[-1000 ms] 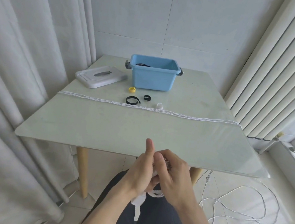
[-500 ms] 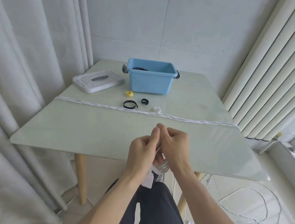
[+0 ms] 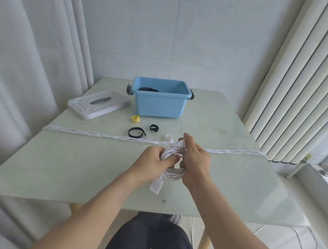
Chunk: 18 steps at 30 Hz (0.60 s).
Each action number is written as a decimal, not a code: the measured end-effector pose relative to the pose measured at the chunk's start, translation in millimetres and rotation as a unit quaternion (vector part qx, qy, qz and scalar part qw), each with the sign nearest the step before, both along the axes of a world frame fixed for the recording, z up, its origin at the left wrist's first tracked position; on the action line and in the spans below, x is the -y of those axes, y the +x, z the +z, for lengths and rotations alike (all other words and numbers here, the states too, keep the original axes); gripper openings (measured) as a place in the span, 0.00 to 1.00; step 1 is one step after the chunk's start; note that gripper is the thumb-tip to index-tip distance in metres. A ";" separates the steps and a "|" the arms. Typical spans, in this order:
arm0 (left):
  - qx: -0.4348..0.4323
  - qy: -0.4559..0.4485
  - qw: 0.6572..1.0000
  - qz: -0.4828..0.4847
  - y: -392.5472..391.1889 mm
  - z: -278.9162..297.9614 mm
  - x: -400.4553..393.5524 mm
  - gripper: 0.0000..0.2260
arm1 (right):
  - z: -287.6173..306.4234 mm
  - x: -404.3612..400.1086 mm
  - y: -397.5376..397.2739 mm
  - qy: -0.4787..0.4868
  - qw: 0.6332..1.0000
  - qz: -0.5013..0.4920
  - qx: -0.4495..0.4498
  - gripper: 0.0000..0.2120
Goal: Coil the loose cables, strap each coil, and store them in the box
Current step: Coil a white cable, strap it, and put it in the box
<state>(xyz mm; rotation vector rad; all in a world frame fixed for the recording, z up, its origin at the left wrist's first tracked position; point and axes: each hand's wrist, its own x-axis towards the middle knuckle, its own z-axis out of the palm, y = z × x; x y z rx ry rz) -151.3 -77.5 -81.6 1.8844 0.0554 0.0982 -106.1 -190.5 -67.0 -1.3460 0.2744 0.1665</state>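
Observation:
A white coiled cable point(image 3: 173, 170) is held above the table's middle by both hands. My left hand point(image 3: 151, 163) grips the coil's left side, and a white plug end hangs below it. My right hand point(image 3: 194, 162) holds the right side and pinches the other plug end point(image 3: 178, 145) at the top. A long twisted white cable point(image 3: 98, 134) lies straight across the table. The open blue box point(image 3: 159, 104) stands at the back with a black coil point(image 3: 148, 88) inside. Two black straps point(image 3: 136, 132) point(image 3: 154, 128), a yellow strap point(image 3: 135, 118) and a white strap point(image 3: 169, 137) lie before the box.
The box's white lid point(image 3: 98, 104) lies left of the box. Curtains hang at the left, vertical blinds at the right. Loose white cable point(image 3: 307, 248) trails on the floor at the lower right. The glass table point(image 3: 56, 164) has a near edge just above my legs.
Both hands rose from my lap over the table's near edge and moved forward with the white coil, now close to the long twisted cable. The view tilted up slightly.

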 end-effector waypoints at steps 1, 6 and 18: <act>-0.001 0.022 1.000 -0.016 4.7 0.4 -3.8 0.10 | -1.3 -1.1 4.1 0.002 1.000 0.006 -0.006 0.13; -0.033 0.061 0.991 -0.111 32.3 7.2 -31.9 0.17 | -15.0 -14.5 28.5 0.014 0.999 0.036 -0.008 0.17; -0.002 -0.324 0.945 -0.038 100.2 -0.8 -69.9 0.17 | -17.4 -76.9 107.6 -0.157 0.966 0.049 0.198 0.26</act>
